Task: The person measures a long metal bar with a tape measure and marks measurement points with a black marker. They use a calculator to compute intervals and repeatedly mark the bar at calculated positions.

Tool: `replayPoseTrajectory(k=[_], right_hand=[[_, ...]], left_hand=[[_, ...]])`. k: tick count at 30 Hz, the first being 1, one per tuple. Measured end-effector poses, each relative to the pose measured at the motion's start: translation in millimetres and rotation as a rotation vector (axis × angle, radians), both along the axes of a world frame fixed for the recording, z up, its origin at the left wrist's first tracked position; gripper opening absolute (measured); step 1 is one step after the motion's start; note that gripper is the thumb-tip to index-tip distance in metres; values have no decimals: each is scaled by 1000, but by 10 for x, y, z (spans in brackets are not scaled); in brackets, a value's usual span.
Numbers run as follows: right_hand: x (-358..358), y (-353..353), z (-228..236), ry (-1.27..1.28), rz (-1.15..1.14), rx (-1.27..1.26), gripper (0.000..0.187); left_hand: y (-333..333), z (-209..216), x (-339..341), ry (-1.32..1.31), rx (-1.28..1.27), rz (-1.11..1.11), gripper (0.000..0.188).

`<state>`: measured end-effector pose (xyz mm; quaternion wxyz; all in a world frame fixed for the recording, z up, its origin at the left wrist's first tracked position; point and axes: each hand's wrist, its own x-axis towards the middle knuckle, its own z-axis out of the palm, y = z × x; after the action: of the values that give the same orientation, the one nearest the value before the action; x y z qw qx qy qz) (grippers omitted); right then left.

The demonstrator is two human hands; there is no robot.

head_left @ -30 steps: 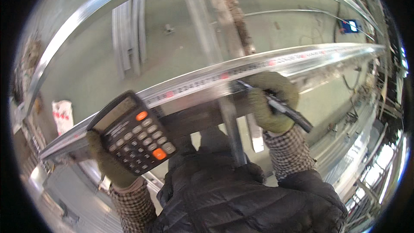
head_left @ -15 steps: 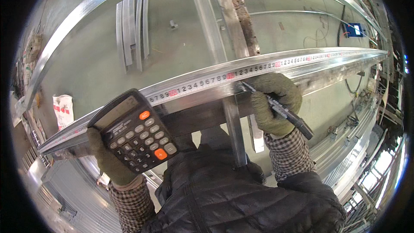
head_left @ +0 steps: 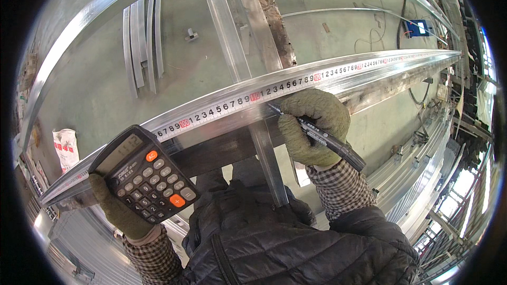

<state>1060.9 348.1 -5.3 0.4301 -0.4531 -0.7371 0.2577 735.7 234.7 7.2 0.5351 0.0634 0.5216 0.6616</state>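
Observation:
My left hand (head_left: pixel 117 208), in a green-grey work glove, grips a black calculator (head_left: pixel 148 178) with grey and orange keys by its left side. The calculator's upper right corner overlaps a long silvery metal profile (head_left: pixel 222 121). Along that profile lies a white measuring tape (head_left: pixel 232 104) with black and red marks. My right hand (head_left: pixel 317 124), gloved alike, is closed round a black marker (head_left: pixel 330 142). The marker's tip points up and left at the profile, just below the tape; whether it touches the metal I cannot tell.
Beneath the profile runs a dark beam (head_left: pixel 227 148), with a metal crosspiece (head_left: pixel 268 163) near my body. Several cut metal strips (head_left: pixel 142 42) lie on the floor at far left. A white sack (head_left: pixel 65 149) lies left, a blue device (head_left: pixel 417 28) far right. Stacked long profiles (head_left: pixel 406 179) fill the right.
The whole view has shifted, so the profile, tape and both hands appear farther left. Both hands keep their hold on the calculator and the marker.

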Motion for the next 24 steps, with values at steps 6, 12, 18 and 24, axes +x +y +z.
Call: replayPoseTrajectory(k=[6,12,18,24], right_hand=[[27,3,0,-37,11,-58,18],[33,11,-34,-41,12,-14,18],[24,16,-51,-48,6,34,19],[53,26,-50,-104,24,43,19]], left_hand=[[12,11,2,6,31,-39,57],[-15,9,11,95,-41,35,54],[-21,-10,-18,62,44,-44,54],[-39,-34,-19,53,24,3,56]])
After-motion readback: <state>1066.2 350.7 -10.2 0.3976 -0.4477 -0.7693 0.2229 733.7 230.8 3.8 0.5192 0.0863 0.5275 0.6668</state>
